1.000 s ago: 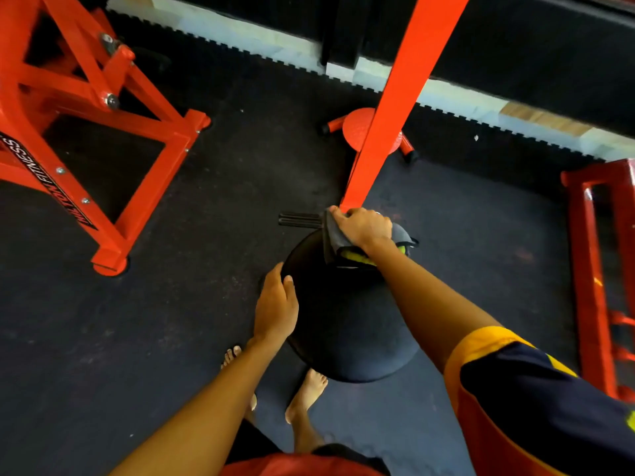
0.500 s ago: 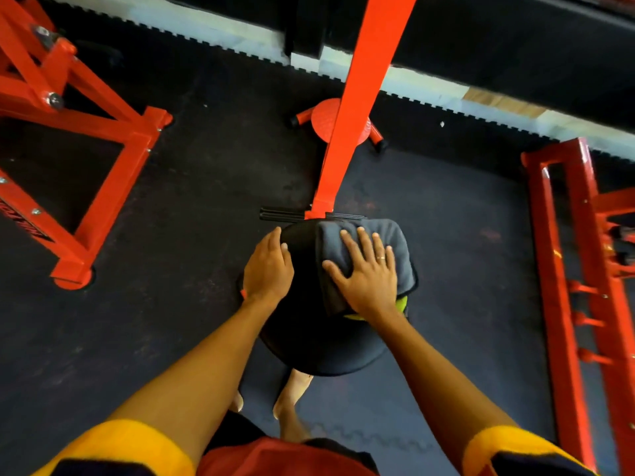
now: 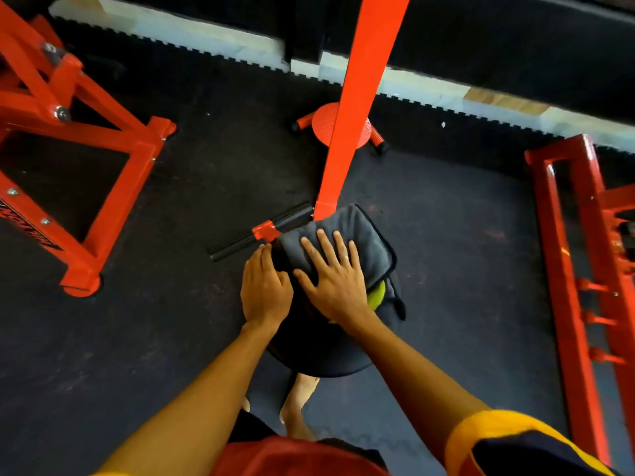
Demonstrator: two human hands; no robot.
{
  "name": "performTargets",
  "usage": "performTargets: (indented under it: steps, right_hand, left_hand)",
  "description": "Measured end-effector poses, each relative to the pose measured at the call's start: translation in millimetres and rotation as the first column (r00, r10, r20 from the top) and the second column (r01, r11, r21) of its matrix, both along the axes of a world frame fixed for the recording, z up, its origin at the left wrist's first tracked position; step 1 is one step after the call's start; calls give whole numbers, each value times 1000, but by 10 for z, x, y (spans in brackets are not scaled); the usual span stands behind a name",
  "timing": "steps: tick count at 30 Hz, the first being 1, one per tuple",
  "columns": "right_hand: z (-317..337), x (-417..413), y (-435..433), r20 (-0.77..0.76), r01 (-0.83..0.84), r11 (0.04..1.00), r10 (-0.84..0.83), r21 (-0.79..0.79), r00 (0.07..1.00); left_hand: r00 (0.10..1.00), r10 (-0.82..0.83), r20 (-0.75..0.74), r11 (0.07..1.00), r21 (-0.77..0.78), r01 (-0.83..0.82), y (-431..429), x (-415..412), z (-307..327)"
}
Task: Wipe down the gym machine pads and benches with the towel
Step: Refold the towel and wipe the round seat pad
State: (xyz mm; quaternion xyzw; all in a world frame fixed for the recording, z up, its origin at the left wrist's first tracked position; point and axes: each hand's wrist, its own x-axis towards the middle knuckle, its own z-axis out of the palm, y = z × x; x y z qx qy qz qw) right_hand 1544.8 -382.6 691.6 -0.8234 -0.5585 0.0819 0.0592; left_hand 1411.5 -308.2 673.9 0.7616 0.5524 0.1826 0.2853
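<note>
Under the right grip (image 3: 338, 283): the grey towel (image 3: 364, 228), folded, lying on the far part of the round black pad (image 3: 319, 355). Right grip flat on the towel, fingers (image 3: 328, 249) straight and spread, pressing down, not curled round anything. Left grip (image 3: 264, 290) just beside it, flat and loose too, resting on the pad's left edge, holding nothing.

Most likely in the middle of rubbing the top of the pad.

To do it well:
- Keep the palm flat to press the whole towel down.
- Push firmly, but slide slowly to stop the towel bunching up or slipping out.
- Pull back toward the body in long strokes, then go round the rim.
- Keep pressing with the left grip to hold the pad steady, then move it aside to clean the spot below.
- Tuck in the loose towel corner hanging off to the right of the right grip.
- Stop short of the orange post (image 3: 360, 97) and the black bar (image 3: 254, 240) just beyond both grips.
</note>
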Motion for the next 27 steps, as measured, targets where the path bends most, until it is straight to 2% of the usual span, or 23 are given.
performTargets:
  steps: [4, 8, 11, 13, 15, 18, 21, 24, 27]
  right_hand:
    - [8, 200, -382, 15, -2, 1000, 2, 15, 1000]
    - [85, 695, -14, 7, 234, 968, -235, -88, 972]
    - [153, 766, 515, -66, 340, 921, -357, -189, 932]
    - [118, 566, 724, -60, 298, 933, -315, -204, 947]
    - [56, 276, 686, -52, 184, 972, -193, -145, 980]
    - [14, 33, 304, -55, 26, 999, -28, -32, 998]
    - [-5, 53, -160, -1, -13, 1000, 13, 9, 1000]
    - [-4, 298, -429, 25, 123, 992, -123, 31, 992]
    - [55, 637, -212, -12, 332, 942, -332, -42, 943]
  left_hand:
    - [998, -56, -19, 996, -69, 54, 195, 125, 47]
    - [993, -115, -18, 991, -76, 113, 293, 218, 59]
    - [998, -65, -17, 995, -73, 64, 198, 171, 69]
    - [1000, -23, -13, 998, -58, 22, 107, 123, 60]
    - [1000, 14, 10, 999, -48, -14, 83, 88, 25]
    - [998, 45, 35, 995, -87, -42, 111, 79, 10]
    - [999, 30, 34, 994, -108, -26, 164, 94, 26]
    - [1000, 17, 26, 991, -130, -13, 207, 114, 56]
    - [1000, 9, 24, 989, -146, -6, 193, 107, 82]
